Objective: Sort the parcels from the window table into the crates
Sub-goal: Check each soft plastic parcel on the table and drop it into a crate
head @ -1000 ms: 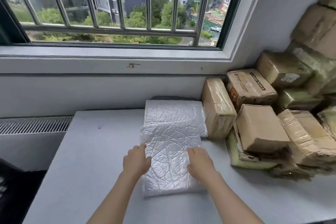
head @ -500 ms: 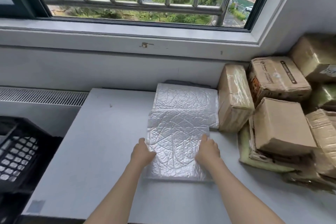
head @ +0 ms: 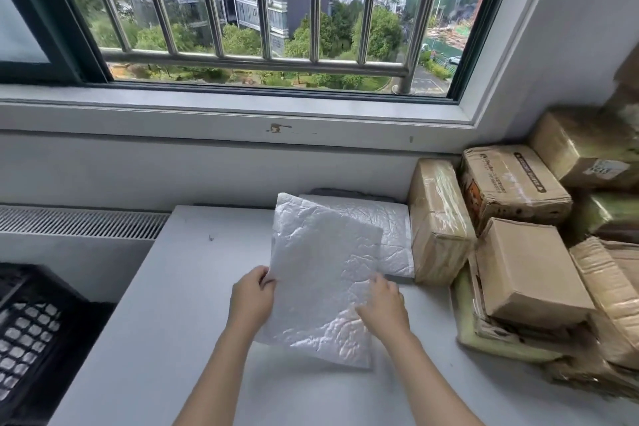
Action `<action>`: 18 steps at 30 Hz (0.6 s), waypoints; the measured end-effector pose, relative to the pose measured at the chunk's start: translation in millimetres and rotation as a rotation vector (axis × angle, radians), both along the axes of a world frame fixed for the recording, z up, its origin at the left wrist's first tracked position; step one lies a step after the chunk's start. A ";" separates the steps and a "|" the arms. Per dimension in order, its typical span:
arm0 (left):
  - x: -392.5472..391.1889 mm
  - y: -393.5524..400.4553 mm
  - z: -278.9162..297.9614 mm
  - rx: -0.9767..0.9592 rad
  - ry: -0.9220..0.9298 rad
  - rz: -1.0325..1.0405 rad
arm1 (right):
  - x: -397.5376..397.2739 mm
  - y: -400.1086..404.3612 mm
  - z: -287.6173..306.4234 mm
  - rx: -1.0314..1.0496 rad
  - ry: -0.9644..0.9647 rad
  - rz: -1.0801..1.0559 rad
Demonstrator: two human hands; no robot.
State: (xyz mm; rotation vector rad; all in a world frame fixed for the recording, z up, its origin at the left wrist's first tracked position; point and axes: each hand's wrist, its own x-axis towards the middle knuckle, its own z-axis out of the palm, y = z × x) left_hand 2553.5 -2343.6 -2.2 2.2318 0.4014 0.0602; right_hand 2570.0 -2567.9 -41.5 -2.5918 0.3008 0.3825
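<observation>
Change: since half a second ago the silver envelope (head: 325, 273) has tilted up off the table (head: 166, 322).
Left hand (head: 252, 301): I see it pinching the envelope's left edge.
Right hand (head: 382, 308): fingers curled on the lower right edge.
Envelope: centre frame, between both hands.
Progress: early, I judge; second envelope (head: 394, 228) and cardboard boxes (head: 525, 273) wait at right.
Crate (head: 27, 332): lower left.

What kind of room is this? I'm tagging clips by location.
Probably an upper-floor room used as an informal parcel sorting spot: taped cardboard boxes heaped on a table under a barred window, black crate alongside.
</observation>
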 end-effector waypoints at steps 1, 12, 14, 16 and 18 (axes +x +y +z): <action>1.0 3.3 10.7 -0.027 -0.057 0.014 | 4.1 0.4 5.8 0.047 -0.060 -0.024; -10.6 35.7 91.2 -0.064 -0.571 -0.016 | 26.2 -4.0 106.0 0.270 -0.729 -0.040; -11.2 37.8 96.2 0.050 -0.696 -0.077 | 30.1 -2.2 117.9 0.248 -0.788 0.083; -11.0 39.5 98.5 0.199 -0.810 -0.136 | 31.7 1.4 125.4 0.219 -0.846 0.178; -11.2 40.2 101.3 0.290 -0.877 -0.165 | 32.2 3.7 129.5 0.193 -0.923 0.218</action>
